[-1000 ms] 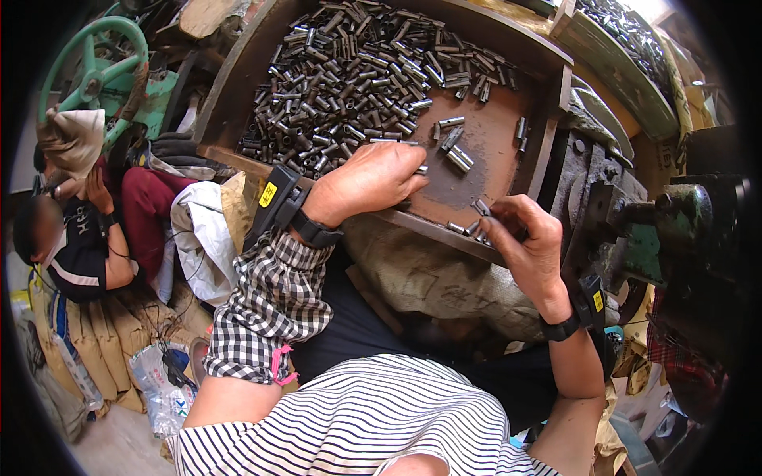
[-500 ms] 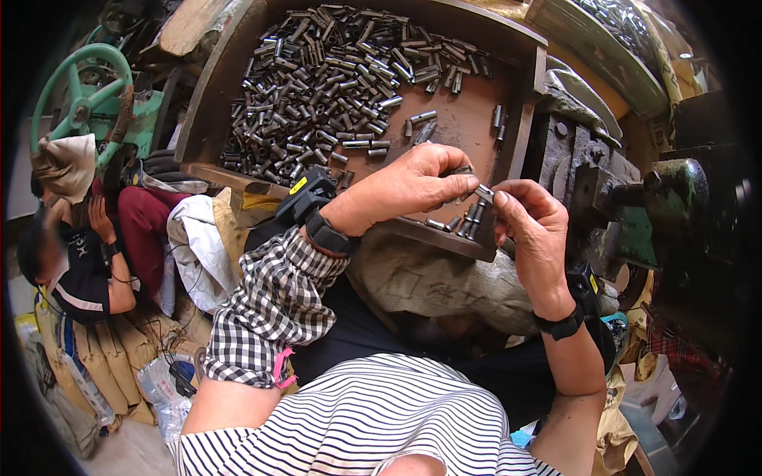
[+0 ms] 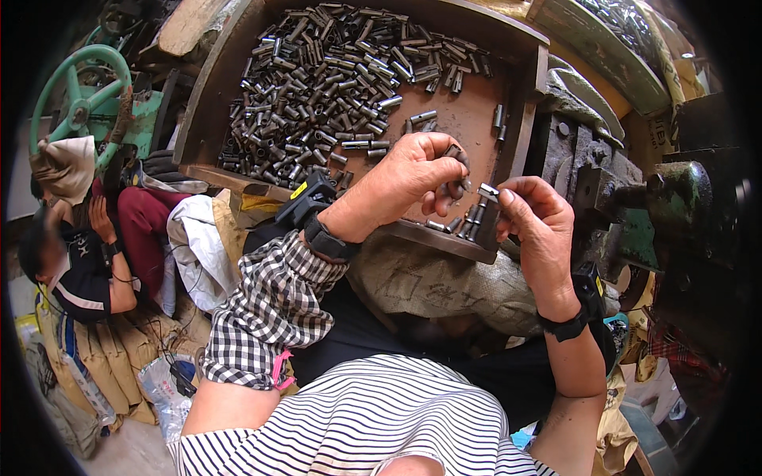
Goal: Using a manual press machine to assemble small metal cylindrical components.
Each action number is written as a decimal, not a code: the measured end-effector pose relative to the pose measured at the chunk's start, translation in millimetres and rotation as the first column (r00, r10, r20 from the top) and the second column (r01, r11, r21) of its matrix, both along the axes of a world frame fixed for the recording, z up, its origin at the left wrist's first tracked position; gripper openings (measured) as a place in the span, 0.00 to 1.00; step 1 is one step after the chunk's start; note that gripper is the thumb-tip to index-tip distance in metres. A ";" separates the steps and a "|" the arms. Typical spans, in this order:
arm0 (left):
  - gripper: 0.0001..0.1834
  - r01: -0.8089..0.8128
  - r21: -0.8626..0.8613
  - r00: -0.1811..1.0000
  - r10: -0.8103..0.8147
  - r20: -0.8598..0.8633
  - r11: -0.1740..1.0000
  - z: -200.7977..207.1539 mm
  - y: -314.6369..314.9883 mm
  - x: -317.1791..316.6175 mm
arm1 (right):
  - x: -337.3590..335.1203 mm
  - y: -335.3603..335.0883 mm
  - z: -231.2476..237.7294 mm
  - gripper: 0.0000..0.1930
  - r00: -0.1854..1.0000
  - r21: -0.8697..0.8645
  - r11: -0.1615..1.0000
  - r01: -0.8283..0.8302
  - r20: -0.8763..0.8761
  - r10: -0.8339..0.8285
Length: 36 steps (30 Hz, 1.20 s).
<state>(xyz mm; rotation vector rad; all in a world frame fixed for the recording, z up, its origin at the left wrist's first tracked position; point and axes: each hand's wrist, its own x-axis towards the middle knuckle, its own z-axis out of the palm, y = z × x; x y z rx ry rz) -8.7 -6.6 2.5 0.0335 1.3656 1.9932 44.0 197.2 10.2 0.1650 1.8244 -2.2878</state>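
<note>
Over the near right part of a wooden tray [image 3: 520, 119], my right hand [image 3: 541, 226] pinches a small shiny metal sleeve [image 3: 486, 192] between thumb and fingertips. To its left, my left hand [image 3: 425, 173] is curled round a dark metal sleeve [image 3: 453, 151], whose end shows above the thumb; whether more pieces lie in that palm I cannot tell. A gap separates the two hands. Below the held sleeve, several dark metal sleeves [image 3: 474, 220] lie side by side in the tray's near corner. A large heap of similar sleeves [image 3: 317, 95] fills the tray's left and far side.
Right of the tray stands a dark, greasy machine [image 3: 619, 182]. A green handwheel [image 3: 83, 103] is at the far left, and another person [image 3: 87, 254] sits below it. A sack cloth [image 3: 436, 278] hangs under the tray's near edge. Another bin of metal parts [image 3: 611, 24] stands at the far right.
My hands have drawn apart. The left has let go of the shiny sleeve's end and curled its fingers, while the right has shifted slightly right, still pinching that sleeve.
</note>
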 end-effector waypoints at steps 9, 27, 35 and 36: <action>0.09 -0.047 0.067 0.998 0.050 -0.042 0.997 -3.5 6.0 5.2 | -1.0 -1.5 -2.4 0.07 0.999 -0.045 0.999 0.010 0.051 -0.008; 0.07 -0.062 -0.006 0.981 0.060 -0.183 0.998 2.4 11.1 12.6 | -6.8 10.6 -4.1 0.06 0.976 -0.285 0.957 0.046 0.218 0.018; 0.09 0.066 -0.117 0.944 -0.099 -0.314 0.991 14.3 13.9 18.1 | -11.0 20.1 -1.3 0.06 0.967 -0.308 0.950 -0.056 0.219 0.128; 0.09 0.133 -0.089 0.968 -0.148 -0.202 0.987 17.0 10.3 15.6 | -13.2 24.4 -1.8 0.06 0.938 -0.364 0.921 -0.139 0.248 0.240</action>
